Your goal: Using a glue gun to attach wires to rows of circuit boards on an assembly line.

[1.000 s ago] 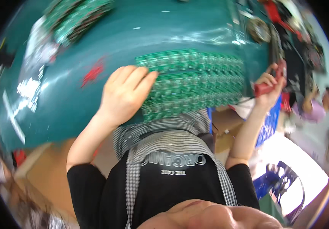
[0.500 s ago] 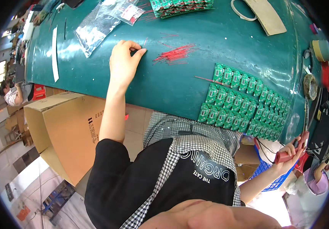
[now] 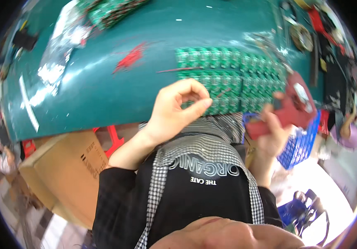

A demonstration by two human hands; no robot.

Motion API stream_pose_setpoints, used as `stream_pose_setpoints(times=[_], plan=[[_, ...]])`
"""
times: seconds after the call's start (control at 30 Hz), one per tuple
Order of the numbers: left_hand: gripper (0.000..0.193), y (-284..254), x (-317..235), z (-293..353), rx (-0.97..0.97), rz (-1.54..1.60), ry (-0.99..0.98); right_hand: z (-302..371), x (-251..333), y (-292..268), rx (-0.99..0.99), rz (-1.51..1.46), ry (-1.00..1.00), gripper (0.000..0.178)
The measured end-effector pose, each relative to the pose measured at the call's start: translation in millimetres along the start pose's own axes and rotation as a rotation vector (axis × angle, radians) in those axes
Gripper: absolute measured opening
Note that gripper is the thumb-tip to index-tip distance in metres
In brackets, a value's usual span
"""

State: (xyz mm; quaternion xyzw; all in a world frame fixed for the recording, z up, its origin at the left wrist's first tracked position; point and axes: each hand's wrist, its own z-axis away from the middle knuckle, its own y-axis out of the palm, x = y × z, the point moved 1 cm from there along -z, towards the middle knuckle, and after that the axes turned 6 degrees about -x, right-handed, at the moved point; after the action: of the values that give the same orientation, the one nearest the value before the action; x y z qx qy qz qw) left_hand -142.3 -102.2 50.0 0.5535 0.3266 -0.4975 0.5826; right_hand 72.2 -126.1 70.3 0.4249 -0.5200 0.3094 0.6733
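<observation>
My left hand (image 3: 177,107) is over the near left part of the green circuit boards (image 3: 218,79). Its thumb and forefinger are pinched on a thin red wire (image 3: 225,92), which sticks out past the fingertips. At the right, my right hand (image 3: 273,135) is wrapped round the grip of a red pistol-shaped soldering gun (image 3: 292,103), blurred by motion. The gun's thin metal front reaches toward the far right corner of the boards. Rows of these boards lie flat on the green table (image 3: 91,99). A pile of red wires (image 3: 131,57) is to their left.
More stacked boards (image 3: 114,11) stand at the far left beside clear plastic bags (image 3: 58,58). A white strip (image 3: 29,103) lies on the left side. A tape roll (image 3: 301,37) is at the far right. Below the table are a cardboard box (image 3: 64,170) and a blue basket (image 3: 296,147).
My left hand has moved from the wire pile right and nearer, over the boards. My right hand has raised the soldering gun and brought it inward. The whole view has shifted.
</observation>
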Motion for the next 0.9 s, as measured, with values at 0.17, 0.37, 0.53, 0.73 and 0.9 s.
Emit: stream_pose_setpoints(times=[0.17,0.37,0.53,0.73,0.9], plan=[[0.010,26,17,-4,0.087,-0.320,0.123,10,-9,20,0.126,0.102,0.040,0.054],[0.011,34,14,-4,0.108,-0.512,0.309,9,-10,15,0.145,0.108,-0.011,0.049],[0.012,39,14,-2,0.088,-0.531,0.326,9,-11,11,0.166,0.191,-0.021,0.047],[0.011,45,19,-8,0.133,-0.084,-0.198,13,-16,14,0.154,0.223,-0.032,0.045],[0.009,44,19,-8,0.148,0.091,-0.287,13,-10,17,0.161,0.298,-0.070,0.046]])
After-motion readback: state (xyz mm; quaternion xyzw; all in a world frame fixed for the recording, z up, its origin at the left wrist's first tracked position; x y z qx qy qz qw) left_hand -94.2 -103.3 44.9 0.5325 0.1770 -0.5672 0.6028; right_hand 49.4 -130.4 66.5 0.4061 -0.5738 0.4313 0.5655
